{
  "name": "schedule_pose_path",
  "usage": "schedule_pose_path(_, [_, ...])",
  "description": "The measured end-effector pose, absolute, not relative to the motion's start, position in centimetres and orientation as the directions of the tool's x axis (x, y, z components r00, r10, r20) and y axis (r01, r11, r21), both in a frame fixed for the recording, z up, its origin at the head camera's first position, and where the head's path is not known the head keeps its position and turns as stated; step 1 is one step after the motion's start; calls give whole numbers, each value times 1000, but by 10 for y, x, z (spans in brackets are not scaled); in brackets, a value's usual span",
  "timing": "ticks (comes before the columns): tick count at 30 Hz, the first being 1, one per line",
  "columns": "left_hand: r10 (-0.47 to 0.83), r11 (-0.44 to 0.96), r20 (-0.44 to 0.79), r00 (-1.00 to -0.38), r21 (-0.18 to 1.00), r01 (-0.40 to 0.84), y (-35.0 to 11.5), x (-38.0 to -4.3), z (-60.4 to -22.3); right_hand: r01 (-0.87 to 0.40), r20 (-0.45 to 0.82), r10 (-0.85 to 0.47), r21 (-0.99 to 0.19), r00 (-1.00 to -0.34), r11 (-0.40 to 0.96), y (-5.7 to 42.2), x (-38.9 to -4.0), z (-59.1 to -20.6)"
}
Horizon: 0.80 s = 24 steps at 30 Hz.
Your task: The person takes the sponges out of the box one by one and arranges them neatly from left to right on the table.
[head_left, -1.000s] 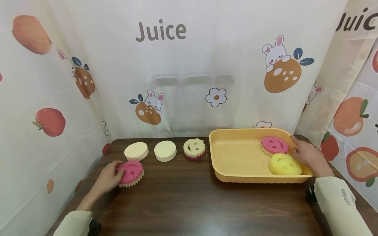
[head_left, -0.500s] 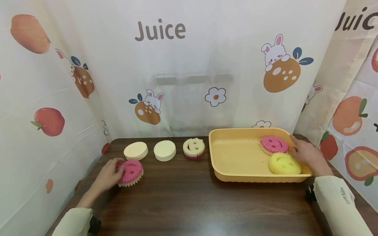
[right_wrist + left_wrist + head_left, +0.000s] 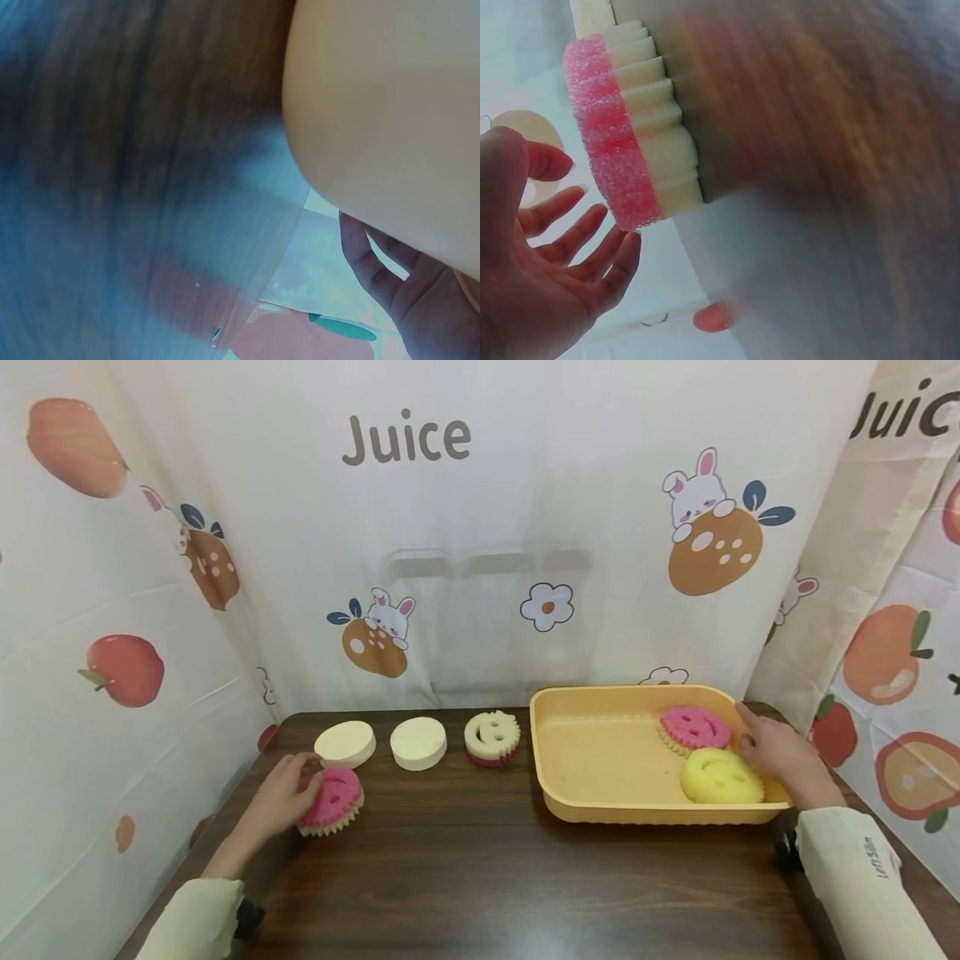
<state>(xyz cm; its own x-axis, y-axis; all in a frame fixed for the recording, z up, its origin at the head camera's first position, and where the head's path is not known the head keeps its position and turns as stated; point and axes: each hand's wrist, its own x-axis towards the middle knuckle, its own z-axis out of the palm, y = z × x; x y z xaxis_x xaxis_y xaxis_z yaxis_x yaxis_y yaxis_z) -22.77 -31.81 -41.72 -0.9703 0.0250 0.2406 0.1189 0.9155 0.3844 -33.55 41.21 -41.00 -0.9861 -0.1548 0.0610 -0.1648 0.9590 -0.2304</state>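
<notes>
My left hand (image 3: 283, 793) hovers beside a pink-and-cream scalloped smiley sponge (image 3: 332, 800) on the table. In the left wrist view, the loosely bent fingers (image 3: 592, 255) stand away from the sponge's pink edge (image 3: 611, 142), with nothing between them. At the right, my right hand (image 3: 786, 758) grips the right wall of a yellow plastic tray (image 3: 600, 814). Seen from the right wrist, its fingers (image 3: 367, 270) lie against the tray's outer side (image 3: 390, 135). Inside the tray are a pink smiley sponge (image 3: 694, 727) and a yellow smiley sponge (image 3: 722, 777).
Along the back of the dark wooden table (image 3: 465, 877) sit a cream oval sponge (image 3: 345, 743), a cream round sponge (image 3: 418, 743) and a cream-topped smiley sponge (image 3: 492, 737). A printed curtain (image 3: 480, 510) encloses the back and sides.
My left hand has let go of the pink-and-cream sponge and drawn slightly up and left from it. The sponge stays in place. The right hand and tray have not moved.
</notes>
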Motion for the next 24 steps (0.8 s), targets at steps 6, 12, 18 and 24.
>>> schedule_pose_path(6, [59, 917, 266, -962, 366, 158, -313, -232, -416, -155, 49, -148, -235, -988, 959, 413, -335, -409])
schedule_pose_path(12, [67, 927, 295, -953, 333, 169, -306, -235, -415, -151, 44, -145, -241, -988, 959, 412, -335, -409])
schedule_pose_path(18, [66, 936, 296, -953, 312, 161, -298, -241, -410, -160, 51, -152, -235, -987, 959, 413, -336, -410])
schedule_pose_path(24, [91, 934, 304, -948, 305, 188, -290, -246, -406, -158, 46, -151, -231, -987, 960, 414, -337, -412])
